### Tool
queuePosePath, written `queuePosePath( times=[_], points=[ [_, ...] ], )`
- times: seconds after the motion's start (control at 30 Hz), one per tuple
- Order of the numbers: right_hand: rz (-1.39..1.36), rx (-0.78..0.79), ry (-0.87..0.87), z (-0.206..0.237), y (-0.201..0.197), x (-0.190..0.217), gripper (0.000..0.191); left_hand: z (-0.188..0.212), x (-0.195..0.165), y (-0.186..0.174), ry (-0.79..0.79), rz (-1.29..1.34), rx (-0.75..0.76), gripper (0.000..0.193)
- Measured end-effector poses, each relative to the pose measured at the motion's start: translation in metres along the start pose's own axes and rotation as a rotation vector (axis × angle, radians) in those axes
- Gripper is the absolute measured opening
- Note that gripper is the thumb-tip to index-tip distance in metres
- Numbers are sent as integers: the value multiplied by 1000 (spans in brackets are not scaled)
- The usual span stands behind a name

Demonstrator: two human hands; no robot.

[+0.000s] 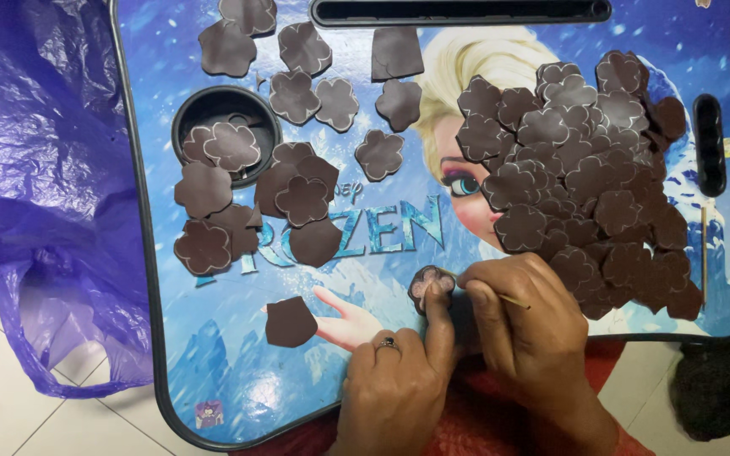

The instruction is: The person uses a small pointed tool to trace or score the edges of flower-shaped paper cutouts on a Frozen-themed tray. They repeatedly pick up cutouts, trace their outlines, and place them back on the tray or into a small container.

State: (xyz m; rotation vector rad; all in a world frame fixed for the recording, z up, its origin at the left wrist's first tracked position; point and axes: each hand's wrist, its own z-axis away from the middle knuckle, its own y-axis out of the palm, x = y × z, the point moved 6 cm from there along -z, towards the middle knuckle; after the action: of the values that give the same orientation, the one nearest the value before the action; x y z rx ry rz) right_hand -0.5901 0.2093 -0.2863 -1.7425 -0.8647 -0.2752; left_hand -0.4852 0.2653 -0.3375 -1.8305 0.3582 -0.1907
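**Small brown flower piece pinned near the front edge of the worktop**

A small brown flower-shaped piece (429, 287) lies flat on the worktop (238, 397), near the front edge and a little right of its middle. The left hand (399, 384), with a ring (388, 343) on one finger, comes up from the front edge; its outstretched finger presses on the near side of the piece, the other fingers curled in, gripping nothing. The right hand (525, 329) sits just to the right of the piece, fingers pinched narrow around a thin stick (513, 300), whose far end pokes out to the right; its tip is hidden at the piece's edge.

Behind the right hand, a thick heap of brown flower cutouts (589, 169) covers the right half of the worktop. A single rounded brown cutout (290, 322) lies apart to the left of the piece. Further back on the left, loose cutouts (255, 203) are scattered around and inside a round cup recess (186, 114). A long slot (458, 11) runs along the back edge. Off the left edge lies a purple plastic bag (35, 169) on a tiled floor (10, 422).
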Motion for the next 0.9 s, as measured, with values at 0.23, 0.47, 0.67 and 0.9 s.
queuePosePath(
  times=[0.23, 0.47, 0.67, 0.9],
  points=[
    [35, 25, 8, 2, -4, 3, 1, -1, 0, -3, 3, 15, -18, 46],
    [25, 28, -3, 5, -7, 2, 2, -1, -2, -2, 1, 11, -1, 51],
    [58, 14, 19, 9, -13, -1, 2, 0, -2, -2, 1, 13, 3, 55],
    [79, 31, 20, 12, -15, 0, 3, -1, -4, -2, 6, 9, 17, 53]
  ],
)
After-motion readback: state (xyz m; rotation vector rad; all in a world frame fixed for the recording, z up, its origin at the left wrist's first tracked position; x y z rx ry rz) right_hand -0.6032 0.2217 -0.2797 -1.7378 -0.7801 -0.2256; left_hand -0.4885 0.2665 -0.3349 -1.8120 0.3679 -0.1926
